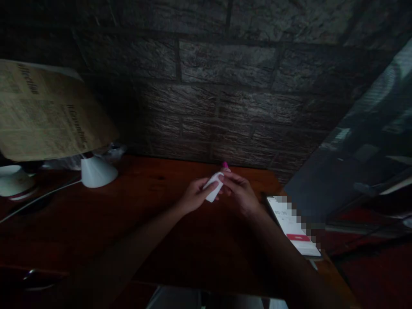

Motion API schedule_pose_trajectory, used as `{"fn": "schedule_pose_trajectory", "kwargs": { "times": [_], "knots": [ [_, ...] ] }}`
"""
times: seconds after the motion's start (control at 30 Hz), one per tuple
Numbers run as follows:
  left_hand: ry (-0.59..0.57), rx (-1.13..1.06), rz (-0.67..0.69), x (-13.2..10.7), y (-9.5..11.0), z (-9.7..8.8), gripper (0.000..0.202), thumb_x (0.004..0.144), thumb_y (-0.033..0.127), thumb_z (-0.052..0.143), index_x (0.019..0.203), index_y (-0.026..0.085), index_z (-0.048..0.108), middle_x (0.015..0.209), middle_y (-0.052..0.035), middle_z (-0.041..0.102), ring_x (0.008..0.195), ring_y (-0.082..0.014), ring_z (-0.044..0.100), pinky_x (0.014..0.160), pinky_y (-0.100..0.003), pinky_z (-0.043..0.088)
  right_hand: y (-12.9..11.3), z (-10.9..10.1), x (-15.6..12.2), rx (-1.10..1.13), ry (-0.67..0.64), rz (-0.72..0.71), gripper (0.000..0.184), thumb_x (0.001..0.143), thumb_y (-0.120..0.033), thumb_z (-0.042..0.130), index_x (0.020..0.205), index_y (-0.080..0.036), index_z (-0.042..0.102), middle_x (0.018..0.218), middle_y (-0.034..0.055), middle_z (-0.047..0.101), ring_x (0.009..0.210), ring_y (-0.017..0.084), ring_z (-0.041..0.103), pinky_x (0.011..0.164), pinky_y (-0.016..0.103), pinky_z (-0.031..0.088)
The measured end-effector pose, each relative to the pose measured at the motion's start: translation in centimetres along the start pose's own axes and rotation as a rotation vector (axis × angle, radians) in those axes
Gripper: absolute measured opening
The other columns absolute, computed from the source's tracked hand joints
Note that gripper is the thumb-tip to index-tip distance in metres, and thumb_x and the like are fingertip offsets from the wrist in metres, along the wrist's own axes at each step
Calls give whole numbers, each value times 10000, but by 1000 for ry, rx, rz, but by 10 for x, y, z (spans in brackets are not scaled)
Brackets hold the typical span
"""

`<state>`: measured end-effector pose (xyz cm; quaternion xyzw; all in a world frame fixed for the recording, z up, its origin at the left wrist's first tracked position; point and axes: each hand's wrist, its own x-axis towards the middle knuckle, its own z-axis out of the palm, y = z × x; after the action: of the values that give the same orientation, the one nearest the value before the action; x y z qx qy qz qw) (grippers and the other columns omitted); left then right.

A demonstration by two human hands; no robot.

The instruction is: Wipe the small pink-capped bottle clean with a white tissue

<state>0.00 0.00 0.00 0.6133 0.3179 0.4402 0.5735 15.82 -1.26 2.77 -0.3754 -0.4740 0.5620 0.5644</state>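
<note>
The worktop [154, 184] was reddish-brown wood. Over its middle the slip [214, 187] was white, a pink tip [225, 165] behind it. At its left end stood a white lamp base [96, 171] and a tan shade [48, 111] with black newsprint lettering. Behind it the wall [225, 86] was dark grey, brick-patterned

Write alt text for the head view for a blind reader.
The left hand and right hand together hold a small white item, a pink tip showing above it, over a reddish wooden table. A lit phone lies beside them.
</note>
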Motion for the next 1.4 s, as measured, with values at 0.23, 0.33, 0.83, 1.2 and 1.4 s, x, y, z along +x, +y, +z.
{"fn": "schedule_pose_trajectory", "kwargs": {
  "times": [0.23,0.33,0.83,1.2,1.4],
  "knots": [
    [-34,-2,8,-1,0,-2,435,842,503,626,1039,115,640,938,-130,737,698,-162,693,655,-283,541,-2,0,-2,-17,-37,-3,297,656,-429,811,802,-178,750,531,-44,510,495,74,407,481,235,314],
    [-26,1,12,-1,0,-1,433,833,497,640,1041,117,644,919,-121,739,678,-157,689,646,-276,540,-3,0,-2,-46,-37,-32,281,654,-420,814,780,-177,750,532,-45,507,484,67,391,474,233,304],
    [-52,14,19,-3,1,2,395,851,468,629,1022,116,679,926,-128,742,690,-168,697,651,-287,553,2,0,-2,-98,-66,-80,277,685,-431,789,860,-216,772,642,-16,607,465,55,388,421,210,301],
    [-12,8,-13,0,-5,1,486,839,584,585,945,128,716,870,-124,744,635,-168,683,571,-266,547,5,6,-2,-97,-84,-22,362,737,-543,718,804,-188,746,543,-34,506,458,70,403,428,219,346],
    [-38,-3,-4,-1,-6,2,477,847,570,587,993,132,706,908,-115,740,651,-168,691,593,-275,564,1,5,-3,-121,-102,-40,355,735,-525,728,787,-175,749,546,-33,490,476,72,399,446,220,352]
  ]
}}
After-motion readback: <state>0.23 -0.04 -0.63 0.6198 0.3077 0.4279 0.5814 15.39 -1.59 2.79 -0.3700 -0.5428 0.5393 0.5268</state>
